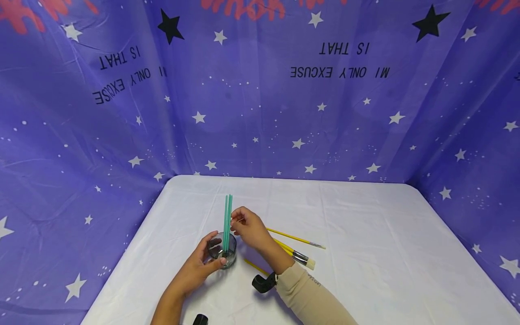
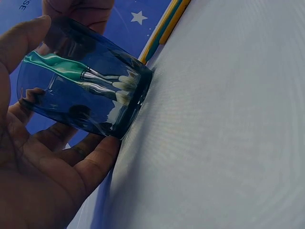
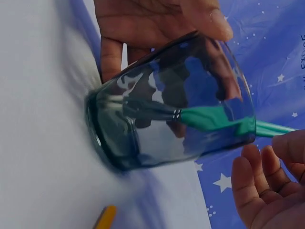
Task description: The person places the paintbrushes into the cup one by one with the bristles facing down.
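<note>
My left hand [image 1: 197, 266] grips a clear, smoky drinking glass [image 2: 57, 102], its thumb and fingers wrapped round the sides. The glass stands on the white table. Green-handled paintbrushes [image 1: 227, 221] lean in it, bristles down at the glass bottom and handles rising well above the rim. Loosely curled, my right hand [image 1: 253, 232] is just to the right of these handles, fingertips close beside them above the rim. In the right wrist view, its thumb overlaps the lower edge of a green handle [image 3: 271, 130].
Yellow-handled paintbrushes [image 1: 294, 238] lie on the white tablecloth [image 1: 378, 253] under and right of my right forearm, one with a wide flat head [image 1: 302, 258]. Another yellow handle [image 1: 256, 267] lies near the glass. A purple star-printed curtain [image 1: 260, 90] surrounds the table's back and sides.
</note>
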### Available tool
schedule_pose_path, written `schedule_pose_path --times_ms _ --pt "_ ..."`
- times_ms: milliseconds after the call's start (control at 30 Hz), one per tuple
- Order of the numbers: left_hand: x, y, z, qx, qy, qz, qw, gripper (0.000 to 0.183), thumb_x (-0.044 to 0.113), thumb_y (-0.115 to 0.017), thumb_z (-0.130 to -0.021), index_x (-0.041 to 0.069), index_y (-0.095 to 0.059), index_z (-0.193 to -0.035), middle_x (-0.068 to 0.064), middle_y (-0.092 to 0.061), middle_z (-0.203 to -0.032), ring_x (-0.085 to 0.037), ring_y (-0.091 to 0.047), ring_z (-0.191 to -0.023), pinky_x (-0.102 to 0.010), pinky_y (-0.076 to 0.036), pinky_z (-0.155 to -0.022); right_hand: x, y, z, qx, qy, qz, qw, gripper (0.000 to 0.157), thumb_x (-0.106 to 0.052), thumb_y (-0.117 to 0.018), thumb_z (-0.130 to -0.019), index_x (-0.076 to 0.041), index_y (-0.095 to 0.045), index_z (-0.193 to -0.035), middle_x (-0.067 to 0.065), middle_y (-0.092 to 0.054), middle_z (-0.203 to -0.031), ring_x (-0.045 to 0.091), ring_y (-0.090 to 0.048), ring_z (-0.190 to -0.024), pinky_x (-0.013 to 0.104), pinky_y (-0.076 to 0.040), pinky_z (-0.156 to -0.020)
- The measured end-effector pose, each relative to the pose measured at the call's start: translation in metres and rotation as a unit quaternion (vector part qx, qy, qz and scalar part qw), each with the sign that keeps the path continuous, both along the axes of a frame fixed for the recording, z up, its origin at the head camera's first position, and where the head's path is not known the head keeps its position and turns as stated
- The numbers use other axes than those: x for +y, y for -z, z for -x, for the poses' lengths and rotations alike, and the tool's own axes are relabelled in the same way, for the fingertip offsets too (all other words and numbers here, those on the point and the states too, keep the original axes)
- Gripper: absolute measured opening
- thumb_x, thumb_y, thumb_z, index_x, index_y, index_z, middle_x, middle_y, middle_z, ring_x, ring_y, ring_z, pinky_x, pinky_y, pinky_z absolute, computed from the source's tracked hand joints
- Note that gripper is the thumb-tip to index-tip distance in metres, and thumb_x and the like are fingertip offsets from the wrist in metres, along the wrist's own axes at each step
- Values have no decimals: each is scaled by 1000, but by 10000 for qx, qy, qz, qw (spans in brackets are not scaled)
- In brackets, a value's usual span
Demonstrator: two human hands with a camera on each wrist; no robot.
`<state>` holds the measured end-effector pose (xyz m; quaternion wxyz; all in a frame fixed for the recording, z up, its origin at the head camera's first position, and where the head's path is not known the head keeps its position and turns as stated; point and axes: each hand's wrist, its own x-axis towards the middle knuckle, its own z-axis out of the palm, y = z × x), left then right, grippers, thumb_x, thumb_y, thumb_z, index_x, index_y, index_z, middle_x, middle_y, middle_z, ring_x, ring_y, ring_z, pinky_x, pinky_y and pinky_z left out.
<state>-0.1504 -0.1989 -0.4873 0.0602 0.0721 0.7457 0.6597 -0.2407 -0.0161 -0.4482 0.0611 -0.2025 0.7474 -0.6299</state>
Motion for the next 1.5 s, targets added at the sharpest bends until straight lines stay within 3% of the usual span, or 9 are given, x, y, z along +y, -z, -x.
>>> schedule_pose_path --times_ms 167,267,467,633,767,1000,1300,1500 --pt "0 0 0 10 -31 57 10000 80 12 -74 -90 12 -27 -154 -24 -40 -148 -41 -39 -137 -50 -31 -111 8 3 3 139 24 -275 9995 11 -3 -59 -97 -1 -61 -107 7 -62 -91 19 -65 -81 34 -56 -70" --pt "0 0 0 19 -71 79 9999 80 12 -75 -89 12 -28 -154 -23 -41 -148 -40 -40 -137 -51 -31 -111 15 3 5 212 20 -390 9990 10 -3 -59 -97 -2 -61 -106 6 -63 -90 28 -66 -83 33 -56 -69" --pt "-1 -1 1 21 -108 114 9999 80 13 -75 -89 13 -28 -154 -23 -41 -148 -41 -39 -137 -51 -30 -111 32 2 13 -69 66 -549 9984 8 -6 -59 -98 -7 -62 -105 6 -61 -91 40 -63 -91 36 -54 -71" --pt "-1 0 2 6 -86 176 9998 81 14 -75 -89 13 -27 -155 -22 -40 -149 -41 -39 -138 -51 -31 -111 51 2 20 -60 60 -774 9970 9 -9 -57 -99 -6 -61 -107 7 -61 -94 37 -63 -93 40 -54 -75" --pt "-1 2 1 -11 -92 207 9997 82 14 -75 -89 13 -27 -155 -22 -40 -149 -41 -39 -138 -50 -31 -111 67 5 27 136 118 -1181 9928 12 -8 -58 -99 -3 -62 -109 5 -61 -94 27 -63 -87 34 -53 -74" --pt "0 2 1 -13 -86 158 9998 82 15 -76 -88 13 -27 -155 -21 -42 -148 -39 -40 -137 -48 -31 -111 95 13 38 598 109 -2308 9711 13 -7 -61 -98 -3 -64 -109 -1 -63 -94 15 -59 -82 34 -50 -71" --pt "0 0 0 -13 -88 169 9998 82 14 -76 -89 13 -27 -155 -21 -41 -149 -40 -39 -138 -51 -30 -111 110 15 42 636 -64 -2944 9535 12 -6 -62 -96 -3 -65 -107 0 -61 -89 15 -55 -72 31 -47 -63" --pt "0 1 0 65 -62 181 9998 81 14 -75 -89 13 -27 -155 -22 -41 -148 -41 -40 -137 -51 -33 -110 116 18 44 1054 -122 -3515 9302 9 -1 -65 -92 -5 -66 -100 0 -61 -82 15 -54 -73 34 -47 -69"
